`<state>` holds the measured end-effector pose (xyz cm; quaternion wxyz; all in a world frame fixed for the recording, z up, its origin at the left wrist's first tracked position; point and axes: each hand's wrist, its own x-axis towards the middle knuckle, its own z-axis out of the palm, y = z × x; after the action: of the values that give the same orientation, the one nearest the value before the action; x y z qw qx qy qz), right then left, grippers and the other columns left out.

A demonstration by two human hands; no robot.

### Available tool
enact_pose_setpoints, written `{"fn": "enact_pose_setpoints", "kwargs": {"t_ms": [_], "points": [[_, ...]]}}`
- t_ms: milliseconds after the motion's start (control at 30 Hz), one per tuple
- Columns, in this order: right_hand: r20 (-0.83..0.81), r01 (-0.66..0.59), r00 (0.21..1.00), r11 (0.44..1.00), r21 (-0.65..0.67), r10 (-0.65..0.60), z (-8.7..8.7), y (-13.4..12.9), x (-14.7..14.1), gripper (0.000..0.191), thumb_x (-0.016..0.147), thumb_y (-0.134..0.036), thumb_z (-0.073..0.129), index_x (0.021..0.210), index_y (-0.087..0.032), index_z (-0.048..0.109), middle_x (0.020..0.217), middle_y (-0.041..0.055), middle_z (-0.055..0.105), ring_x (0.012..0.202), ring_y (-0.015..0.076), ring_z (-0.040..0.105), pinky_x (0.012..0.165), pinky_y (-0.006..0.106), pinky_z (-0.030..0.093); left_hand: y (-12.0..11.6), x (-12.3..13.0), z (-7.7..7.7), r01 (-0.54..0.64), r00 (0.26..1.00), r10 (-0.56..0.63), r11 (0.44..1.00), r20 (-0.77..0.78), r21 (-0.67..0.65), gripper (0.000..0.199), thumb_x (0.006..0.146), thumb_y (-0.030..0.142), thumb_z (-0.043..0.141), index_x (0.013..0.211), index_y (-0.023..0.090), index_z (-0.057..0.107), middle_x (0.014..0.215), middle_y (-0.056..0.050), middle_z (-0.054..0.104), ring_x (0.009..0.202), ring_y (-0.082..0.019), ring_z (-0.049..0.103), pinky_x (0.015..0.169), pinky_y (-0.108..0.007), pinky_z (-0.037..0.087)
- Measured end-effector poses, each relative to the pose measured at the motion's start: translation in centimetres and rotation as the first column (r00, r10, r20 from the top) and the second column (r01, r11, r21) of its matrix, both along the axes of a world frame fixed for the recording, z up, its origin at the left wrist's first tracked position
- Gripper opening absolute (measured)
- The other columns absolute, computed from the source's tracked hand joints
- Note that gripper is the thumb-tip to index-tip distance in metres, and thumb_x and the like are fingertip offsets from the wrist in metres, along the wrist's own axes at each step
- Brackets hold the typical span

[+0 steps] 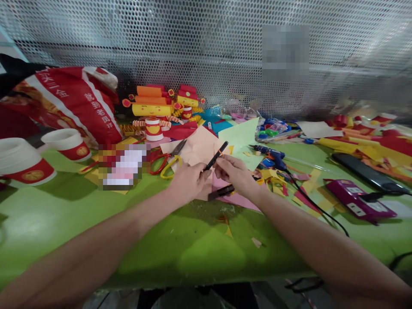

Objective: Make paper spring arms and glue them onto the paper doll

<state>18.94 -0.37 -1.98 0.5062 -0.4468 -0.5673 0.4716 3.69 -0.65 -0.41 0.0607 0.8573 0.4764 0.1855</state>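
My left hand [189, 180] is closed around the lower end of a slim black pen [216, 156], which tilts up to the right. A thin orange paper strip [220, 152] lies across the pen near its upper part. The fingers of my right hand [236, 172] are pinched together at that strip, right beside the pen. Beneath my hands are sheets of peach paper [201, 148] and pale green paper [241, 137]. A dark, elongated tool [221, 192] lies under my right wrist, partly hidden. Red-handled scissors [159, 163] and yellow-handled scissors [172, 168] rest left of my hands.
Paper-cup figures [154, 128] stand at the back, before a perforated metal panel [206, 51]. White-and-red cups [69, 143] and a red bag [77, 103] are at left. A blue glue gun [272, 155], paper scraps [277, 180], a purple power strip [360, 201] and cords lie right.
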Motion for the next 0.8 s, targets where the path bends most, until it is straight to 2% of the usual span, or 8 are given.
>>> {"fn": "enact_pose_setpoints", "kwargs": {"t_ms": [100,200,333,467,667,800], "points": [[0.11,0.001,0.994,1.0,0.032,-0.004,-0.5,0.3,0.5,0.023,0.075,-0.036,0.049,0.061,-0.018,0.049,0.05,-0.0036,0.05,0.044,0.0055,0.036,0.042,0.021,0.023,0.1,0.0,-0.5,0.052,0.989,-0.027,0.984,-0.142,0.171,0.028,0.089,0.025,0.038,0.08,0.015,0.062,0.073,-0.005,0.068,0.065,-0.019,0.06,0.068,-0.031,0.04],[0.151,-0.008,0.988,1.0,0.007,0.007,-0.6,0.3,0.7,0.023,0.076,-0.036,0.046,0.062,-0.018,0.048,0.051,-0.0033,0.05,0.044,0.006,0.035,0.042,0.022,0.022,0.2,0.0,-0.7,0.123,0.963,-0.061,0.966,-0.262,0.226,0.03,0.09,0.021,0.034,0.086,0.014,0.063,0.082,-0.007,0.07,0.064,-0.02,0.062,0.08,-0.038,0.039],[0.152,-0.04,0.987,0.999,-0.02,0.043,-0.5,0.2,0.6,0.021,0.076,-0.036,0.044,0.064,-0.019,0.046,0.049,-0.0054,0.044,0.044,0.0066,0.034,0.043,0.022,0.022,0.0,0.1,-0.8,0.133,0.946,-0.051,0.962,-0.319,0.239,0.033,0.091,0.024,0.032,0.086,0.011,0.062,0.07,-0.009,0.07,0.062,-0.021,0.064,0.083,-0.039,0.039],[0.125,-0.002,0.992,1.0,-0.03,0.005,-0.9,0.2,0.2,0.02,0.075,-0.033,0.043,0.059,-0.02,0.04,0.046,-0.0074,0.035,0.042,0.0062,0.03,0.041,0.022,0.019,-0.2,0.4,-1.3,0.096,0.957,-0.003,0.948,-0.291,0.304,0.034,0.091,0.026,0.034,0.082,0.01,0.062,0.06,-0.008,0.067,0.057,-0.02,0.063,0.082,-0.037,0.04],[0.142,0.117,0.983,0.993,0.014,-0.118,-1.9,0.6,-0.1,0.023,0.071,-0.033,0.046,0.056,-0.022,0.034,0.047,-0.0076,0.029,0.042,0.0065,0.025,0.041,0.023,0.017,-0.4,0.7,-1.5,0.078,0.969,-0.016,0.967,-0.248,0.243,0.028,0.088,0.024,0.038,0.083,0.011,0.062,0.061,-0.007,0.066,0.058,-0.02,0.061,0.071,-0.033,0.043],[0.158,0.159,0.974,0.987,0.033,-0.162,-2.2,0.8,-0.1,0.024,0.07,-0.034,0.046,0.055,-0.022,0.032,0.047,-0.0075,0.027,0.043,0.0072,0.024,0.041,0.023,0.017,-0.6,0.6,-0.8,0.041,0.987,-0.024,0.993,-0.158,0.109,0.025,0.087,0.021,0.039,0.08,0.014,0.062,0.06,-0.005,0.064,0.062,-0.02,0.06,0.06,-0.029,0.041]]}}
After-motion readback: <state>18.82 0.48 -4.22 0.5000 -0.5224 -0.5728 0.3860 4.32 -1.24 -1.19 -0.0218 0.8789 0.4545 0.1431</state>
